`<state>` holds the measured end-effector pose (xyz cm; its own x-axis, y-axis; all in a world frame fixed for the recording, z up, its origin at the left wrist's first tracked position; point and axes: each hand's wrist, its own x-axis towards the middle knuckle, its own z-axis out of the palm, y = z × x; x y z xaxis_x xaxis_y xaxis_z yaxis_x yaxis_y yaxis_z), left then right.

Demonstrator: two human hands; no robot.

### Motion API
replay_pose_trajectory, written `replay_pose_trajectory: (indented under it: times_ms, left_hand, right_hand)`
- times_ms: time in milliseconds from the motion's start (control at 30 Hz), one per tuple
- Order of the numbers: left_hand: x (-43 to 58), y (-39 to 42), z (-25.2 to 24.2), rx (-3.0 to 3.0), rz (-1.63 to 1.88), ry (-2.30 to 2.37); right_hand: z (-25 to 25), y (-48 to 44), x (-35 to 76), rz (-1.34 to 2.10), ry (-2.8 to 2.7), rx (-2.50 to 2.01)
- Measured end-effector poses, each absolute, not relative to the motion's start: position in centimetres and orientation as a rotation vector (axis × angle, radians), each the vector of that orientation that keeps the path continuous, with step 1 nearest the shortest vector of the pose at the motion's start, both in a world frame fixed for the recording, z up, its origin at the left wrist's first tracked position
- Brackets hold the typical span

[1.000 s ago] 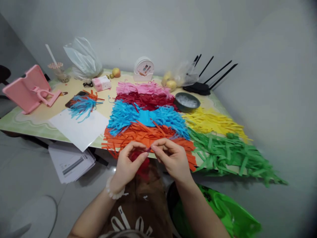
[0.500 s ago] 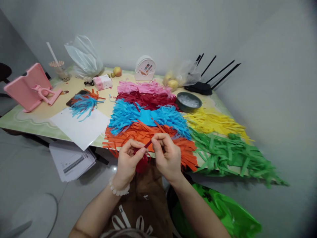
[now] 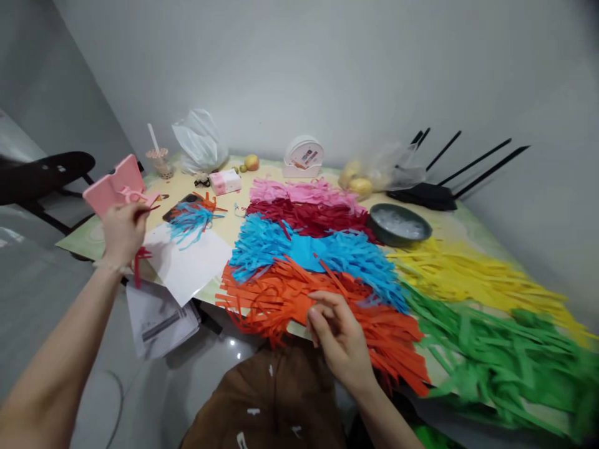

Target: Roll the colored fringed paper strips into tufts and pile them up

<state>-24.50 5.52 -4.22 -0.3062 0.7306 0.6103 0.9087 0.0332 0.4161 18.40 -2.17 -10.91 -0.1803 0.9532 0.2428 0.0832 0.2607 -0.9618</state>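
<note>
My left hand [image 3: 124, 234] is raised at the left, beside the pink stand [image 3: 115, 187]. It is closed on a dark red paper tassel [image 3: 139, 265]; the strips hang below the hand and a thin end pokes out past the fingertips. My right hand [image 3: 339, 340] hovers over the front of the orange fringed paper [image 3: 276, 296], its fingers loosely curled and a little apart, with nothing visible in them. Behind lie blue [image 3: 309, 252], dark red [image 3: 304, 216] and pink fringed paper [image 3: 299, 192]. A blue and orange tassel [image 3: 191, 219] rests partly on a dark phone-like slab.
White paper [image 3: 191, 268] overhangs the table's front edge. Yellow [image 3: 468, 274] and green fringed paper [image 3: 510, 355] spread at the right. Behind them stand a dark bowl [image 3: 400, 226] and a black router [image 3: 428, 195]. A cup with a straw [image 3: 160, 163] and a plastic bag [image 3: 201, 143] stand at the back left.
My hands have parted. The left one has swung far left with the red tassel, while the right has let go and stays near the middle. The view has also shifted.
</note>
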Motion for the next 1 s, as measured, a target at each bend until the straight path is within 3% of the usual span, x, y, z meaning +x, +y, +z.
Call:
replay_pose_trajectory:
  times_ms: [167, 367, 600, 700, 767, 1000]
  left_hand:
    - [-21.9, 15.8, -8.3, -2.053, -0.888, -2.017]
    - [-18.5, 20.3, -13.5, -2.165, -0.611, -2.018]
    - [-16.9, 20.9, -9.8, -2.172, -0.374, -1.983]
    - [-12.2, 24.1, -6.9, -2.201, -0.373, -1.901]
    - [-7.3, 27.5, -5.9, -2.414, -0.336, -1.81]
    - [6.2, 38.1, -10.0, -2.754, -0.141, -1.658]
  right_hand:
    - [-10.2, 0.3, 18.1, 0.887, -1.735, -1.042]
    - [-10.3, 3.5, 20.2, 0.704, -1.931, -1.074]
    - [-7.2, 16.4, 24.6, 0.257, -2.199, -1.192]
    - [-6.2, 25.6, 25.1, -0.042, -2.405, -1.523]
    - [-6.7, 31.0, 24.5, -0.05, -2.509, -1.557]
    - [-12.4, 40.1, 22.4, -0.081, -2.743, -1.622]
